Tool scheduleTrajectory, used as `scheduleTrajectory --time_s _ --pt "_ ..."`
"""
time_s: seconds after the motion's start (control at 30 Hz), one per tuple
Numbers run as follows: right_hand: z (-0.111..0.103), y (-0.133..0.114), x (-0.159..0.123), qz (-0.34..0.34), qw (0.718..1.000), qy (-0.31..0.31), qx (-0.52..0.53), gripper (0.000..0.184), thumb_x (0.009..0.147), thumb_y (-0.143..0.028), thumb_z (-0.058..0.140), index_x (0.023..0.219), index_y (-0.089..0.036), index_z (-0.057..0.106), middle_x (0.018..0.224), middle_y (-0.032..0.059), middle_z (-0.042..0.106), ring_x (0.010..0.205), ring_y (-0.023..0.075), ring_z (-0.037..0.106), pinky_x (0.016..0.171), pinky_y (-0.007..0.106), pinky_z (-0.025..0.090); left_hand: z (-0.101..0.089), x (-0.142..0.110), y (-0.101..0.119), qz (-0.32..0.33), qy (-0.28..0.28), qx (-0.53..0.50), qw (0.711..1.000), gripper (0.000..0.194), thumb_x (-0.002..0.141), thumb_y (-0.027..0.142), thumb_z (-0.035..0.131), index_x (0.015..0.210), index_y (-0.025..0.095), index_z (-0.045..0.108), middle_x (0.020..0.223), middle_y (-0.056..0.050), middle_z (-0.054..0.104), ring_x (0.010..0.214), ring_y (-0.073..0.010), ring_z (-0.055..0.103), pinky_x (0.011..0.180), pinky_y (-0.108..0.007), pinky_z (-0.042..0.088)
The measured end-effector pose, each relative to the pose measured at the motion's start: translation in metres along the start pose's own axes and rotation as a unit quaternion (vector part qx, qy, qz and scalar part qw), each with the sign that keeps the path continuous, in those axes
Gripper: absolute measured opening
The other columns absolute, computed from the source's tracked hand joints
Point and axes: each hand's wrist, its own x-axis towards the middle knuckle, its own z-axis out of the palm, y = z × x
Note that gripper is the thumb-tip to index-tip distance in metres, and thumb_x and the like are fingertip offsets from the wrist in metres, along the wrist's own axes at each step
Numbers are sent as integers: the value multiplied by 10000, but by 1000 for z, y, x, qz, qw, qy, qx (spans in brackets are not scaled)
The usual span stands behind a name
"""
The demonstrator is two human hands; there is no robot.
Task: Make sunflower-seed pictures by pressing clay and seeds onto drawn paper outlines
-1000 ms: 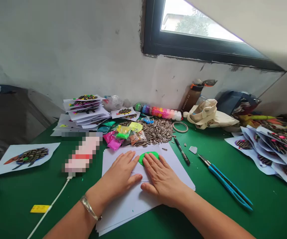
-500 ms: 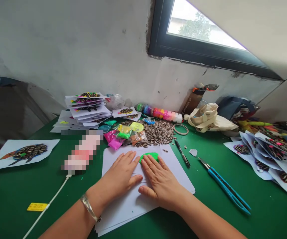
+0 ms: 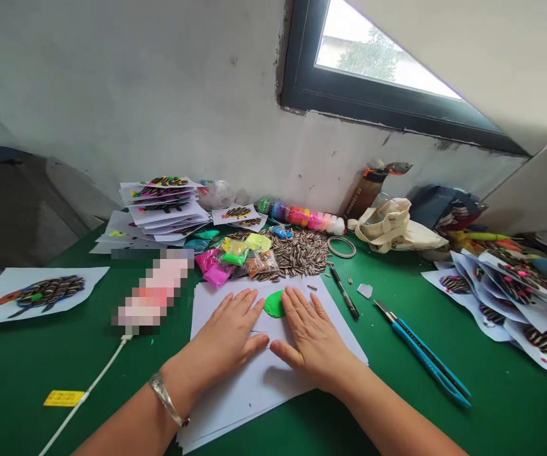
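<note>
A flattened patch of bright green modelling clay (image 3: 274, 304) sticks to the top sheet of a stack of white paper (image 3: 273, 405). My right hand (image 3: 309, 332) lies over the clay's right side, fingers stretched out and hiding that part. Flat on the paper to the left rests my left hand (image 3: 233, 329), fingers extended, its fingertips just left of the clay. Beyond the stack are bags of coloured clay (image 3: 235, 253) and a heap of striped sunflower seeds (image 3: 302, 253).
To the right lie a black pen (image 3: 344, 291) and a blue utility knife (image 3: 425, 354) with its blade out. Seed pictures are piled back left (image 3: 164, 212) and at right (image 3: 511, 297). A white cable (image 3: 88, 392) crosses the left side.
My right hand has shifted slightly right across the clay, uncovering more of its left part. My left hand stays flat on the paper. The whole view has moved a little.
</note>
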Motion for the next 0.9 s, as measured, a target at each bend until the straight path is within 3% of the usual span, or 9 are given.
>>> scheduleTrajectory --time_s 0.2,0.33,0.57,0.7,0.9 --pt "-2 6 1 12 1000 -15 14 858 911 -689 290 1499 -65 262 1552 171 226 1453 293 190 1175 546 174 -5 1 4 -14 -34 12 999 605 899 412 527 1440 169 405 1542 -148 312 1432 -296 262 1162 -507 221" --pt "-11 10 3 12 999 -25 39 827 939 -651 253 1514 -60 195 1562 165 187 1458 268 176 1166 523 225 -5 0 3 -8 -26 7 1000 610 908 452 508 1439 168 410 1539 -154 312 1433 -297 257 1163 -513 215" --pt "-3 8 2 -12 1000 -2 0 807 918 -677 299 1500 -118 287 1548 152 264 1449 279 211 1175 527 184 0 -2 -1 6 -14 1 1000 623 919 433 491 1468 175 350 1549 -141 295 1440 -286 237 1171 -507 198" --pt "-1 3 3 -31 999 23 -6 801 926 -653 321 1513 -114 242 1563 141 224 1455 272 193 1186 524 151 2 -1 -2 14 -10 8 1000 618 921 438 487 1471 196 345 1552 -137 290 1442 -283 230 1171 -502 191" --pt "1 -3 6 -51 999 -1 -3 788 915 -648 367 1507 -137 272 1559 133 242 1446 293 219 1178 525 175 -3 -2 1 -7 -32 13 999 630 912 440 504 1460 162 365 1550 -152 285 1443 -283 230 1169 -490 204"
